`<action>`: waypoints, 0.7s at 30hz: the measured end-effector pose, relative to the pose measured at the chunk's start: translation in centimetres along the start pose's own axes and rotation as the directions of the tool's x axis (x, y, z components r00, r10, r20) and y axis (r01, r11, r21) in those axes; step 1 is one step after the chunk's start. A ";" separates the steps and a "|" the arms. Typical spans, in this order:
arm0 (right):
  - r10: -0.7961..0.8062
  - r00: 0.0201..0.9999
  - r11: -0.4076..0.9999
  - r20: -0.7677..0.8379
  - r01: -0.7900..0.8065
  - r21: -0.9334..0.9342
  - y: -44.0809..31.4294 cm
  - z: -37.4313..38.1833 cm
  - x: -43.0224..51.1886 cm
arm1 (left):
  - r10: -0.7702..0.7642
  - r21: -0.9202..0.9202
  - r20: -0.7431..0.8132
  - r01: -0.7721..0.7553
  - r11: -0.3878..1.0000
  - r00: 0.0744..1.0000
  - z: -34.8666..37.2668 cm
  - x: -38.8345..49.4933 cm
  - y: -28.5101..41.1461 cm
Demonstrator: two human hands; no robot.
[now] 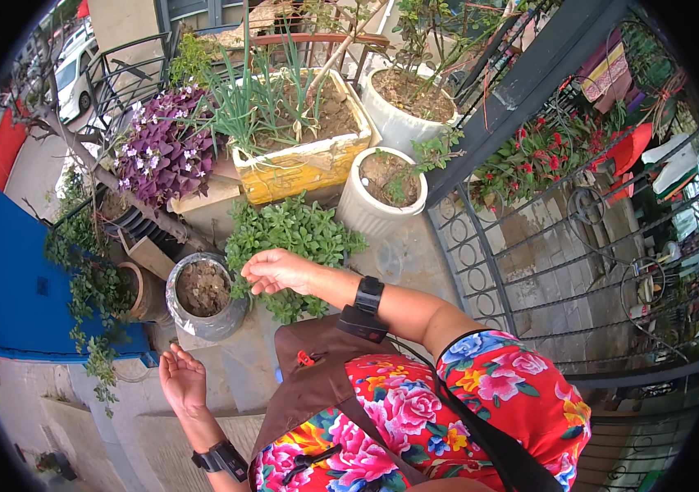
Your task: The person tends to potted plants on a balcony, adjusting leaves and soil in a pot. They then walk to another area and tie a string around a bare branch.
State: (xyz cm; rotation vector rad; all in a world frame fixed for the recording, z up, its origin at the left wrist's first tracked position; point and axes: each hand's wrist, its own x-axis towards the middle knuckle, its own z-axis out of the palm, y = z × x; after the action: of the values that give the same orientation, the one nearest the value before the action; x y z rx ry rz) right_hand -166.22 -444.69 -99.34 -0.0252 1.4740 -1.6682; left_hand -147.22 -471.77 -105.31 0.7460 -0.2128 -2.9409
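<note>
My right hand (275,270) hangs over a low leafy green plant (294,224), its fingers loosely curled and nothing visible in them. Whether it touches the leaves I cannot tell. Just left of it stands a round grey glazed pot (217,326) with dry, lumpy soil (203,288) inside. My left hand (183,381) is in the air below that pot, palm turned up, fingers half bent and holding nothing. Black bands with small boxes circle both wrists. A brown apron (312,363) covers part of a red floral top.
A yellow-sided planter (300,172) holds spring onions (251,111). Purple-leaved oxalis (168,144) grows beside it. Two pale pots (380,209) (408,129) stand near a black metal railing (503,277). A bare trunk (159,215) leans behind the grey pot, near a blue panel (11,264).
</note>
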 end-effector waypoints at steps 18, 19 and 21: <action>-0.225 0.927 0.943 0.301 0.285 -0.172 -6.8 11.4 9.1 | 0.312 0.032 -0.086 -0.311 0.950 0.946 -3.2 -4.1 12.2; -0.242 0.916 0.935 0.320 0.309 -0.177 -6.9 11.3 9.7 | 0.305 0.041 -0.080 -0.303 0.952 0.949 -2.8 -3.6 12.7; -0.218 0.923 0.928 0.316 0.296 -0.225 -7.5 10.7 11.3 | 0.299 0.045 -0.093 -0.296 0.954 0.950 -2.0 -1.9 13.4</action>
State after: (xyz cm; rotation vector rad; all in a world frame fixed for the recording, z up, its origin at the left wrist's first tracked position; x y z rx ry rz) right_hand -171.70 -460.73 -95.94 -0.6139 1.5076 -1.5747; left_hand -143.73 -484.93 -104.03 0.7841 -0.3309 -2.6153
